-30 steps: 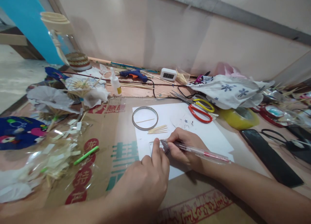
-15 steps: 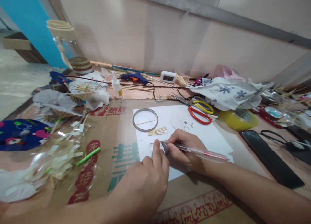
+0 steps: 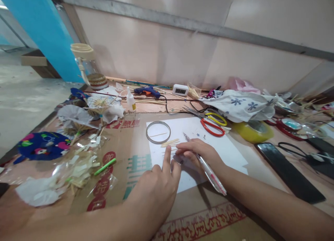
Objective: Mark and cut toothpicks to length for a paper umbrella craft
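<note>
White paper [image 3: 221,154] lies on a flattened cardboard sheet [image 3: 138,136]. My left hand [image 3: 159,181] rests on the paper's near left part, index finger extended beside several thin wooden sticks [image 3: 170,142]. In my right hand [image 3: 200,155] a clear pen [image 3: 212,175] lies between thumb and fingers, its tip pointing up and away from the paper. A small dark piece [image 3: 179,160] sits between the hands, partly hidden by fingers. Beyond my left fingertips is a round ring [image 3: 158,132] with one stick inside it.
Scissors with red and yellow handles [image 3: 212,126], yellow tape [image 3: 254,131] and a black phone [image 3: 289,173] lie to the right. Behind stand a glue bottle [image 3: 130,101], a blue glue gun [image 3: 147,91] and a white timer [image 3: 180,90]. Small paper umbrellas [image 3: 75,116] crowd the left.
The pen has swung in my right hand, so its tip has lifted from near my left fingers and points away. My left index finger has separated from the others. The view has shifted slightly.
</note>
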Demonstrator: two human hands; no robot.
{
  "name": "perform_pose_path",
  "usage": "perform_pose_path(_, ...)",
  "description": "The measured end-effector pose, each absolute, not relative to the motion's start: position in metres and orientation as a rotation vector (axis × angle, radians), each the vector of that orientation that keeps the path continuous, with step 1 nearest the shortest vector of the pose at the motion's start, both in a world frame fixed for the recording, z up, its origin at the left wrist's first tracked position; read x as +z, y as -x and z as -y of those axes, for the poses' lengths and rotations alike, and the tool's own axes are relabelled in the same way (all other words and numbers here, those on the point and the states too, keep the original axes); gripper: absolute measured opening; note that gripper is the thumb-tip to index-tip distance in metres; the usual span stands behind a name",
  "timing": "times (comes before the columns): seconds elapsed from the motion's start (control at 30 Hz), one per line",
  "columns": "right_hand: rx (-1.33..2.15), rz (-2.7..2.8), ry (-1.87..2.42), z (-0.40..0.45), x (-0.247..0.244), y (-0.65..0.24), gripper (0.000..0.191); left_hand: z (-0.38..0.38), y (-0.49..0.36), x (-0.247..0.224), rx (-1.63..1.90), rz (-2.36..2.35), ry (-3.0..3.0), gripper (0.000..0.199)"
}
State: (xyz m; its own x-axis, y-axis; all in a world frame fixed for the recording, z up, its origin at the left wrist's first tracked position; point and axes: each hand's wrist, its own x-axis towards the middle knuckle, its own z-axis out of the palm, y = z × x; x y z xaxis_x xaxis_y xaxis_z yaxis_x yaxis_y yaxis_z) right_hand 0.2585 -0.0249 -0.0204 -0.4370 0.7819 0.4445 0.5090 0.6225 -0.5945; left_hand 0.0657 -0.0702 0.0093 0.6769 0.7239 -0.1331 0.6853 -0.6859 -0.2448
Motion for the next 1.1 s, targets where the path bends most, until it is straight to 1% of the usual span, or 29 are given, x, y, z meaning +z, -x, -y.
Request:
perform_pose_path(0.1,0.479,2.173,1.026,0.024,-0.023,-0.257,0.021,0.070,-0.065,0.009,0.302,1.111,2.705,0.045)
perform_pose_path(0.27,0.459,2.154,1.071,0.023,-0.025,-0.255,0.019,0.070,-0.065,0.010,0.334,1.117,2.706,0.040)
perform_pose_path(0.4,0.434,2.177,0.997,0.023,-0.025,-0.256,0.019,0.069,-0.065,0.010,0.369,1.162,2.689,0.046)
perform_pose_path(0.47,0.420,2.184,0.916,0.023,-0.023,-0.258,0.025,0.069,-0.065,0.010,0.354,1.179,2.683,0.046)
perform_pose_path(0.57,0.414,2.214,0.783,0.025,-0.012,-0.264,0.043,0.070,-0.064,0.011,0.350,1.154,2.691,0.043)
perform_pose_path(0.63,0.376,2.254,0.755,0.027,0.001,-0.269,0.048,0.071,-0.063,0.011,0.346,1.119,2.695,0.042)
perform_pose_path(0.73,0.259,2.240,0.858,0.028,0.024,-0.276,0.036,0.070,-0.063,0.011,0.308,1.104,2.689,0.041)
perform_pose_path(0.83,0.293,2.158,0.952,0.028,0.039,-0.278,0.028,0.070,-0.063,0.010,0.280,1.099,2.691,0.039)
perform_pose_path(0.93,0.376,2.155,0.969,0.023,0.039,-0.274,0.025,0.070,-0.063,0.008,0.271,1.087,2.690,0.037)
perform_pose_path(1.1,0.370,2.326,1.067,0.001,0.031,-0.255,0.017,0.071,-0.064,0.005,0.194,1.125,2.680,0.036)
